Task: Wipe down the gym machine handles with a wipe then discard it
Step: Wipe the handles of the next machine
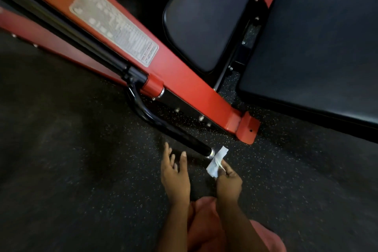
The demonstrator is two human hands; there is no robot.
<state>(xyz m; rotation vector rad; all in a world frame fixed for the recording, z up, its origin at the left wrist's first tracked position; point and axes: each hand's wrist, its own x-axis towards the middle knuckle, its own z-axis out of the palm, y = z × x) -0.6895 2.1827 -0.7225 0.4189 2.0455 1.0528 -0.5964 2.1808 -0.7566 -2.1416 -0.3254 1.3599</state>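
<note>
A black machine handle (184, 137) with a silver end cap runs down from the red frame toward me. My right hand (228, 180) pinches a crumpled white wipe (216, 161), which sits just at the handle's silver tip. My left hand (176, 172) hovers below the handle with fingers spread and straight, holding nothing and a little apart from the bar.
The red machine frame (184, 80) with a grey instruction label (116, 24) crosses the view diagonally. Two black padded cushions (206, 16) (319, 51) lie at upper right. Dark speckled rubber floor (81, 170) spreads around. My reddish clothing (208, 227) shows at the bottom.
</note>
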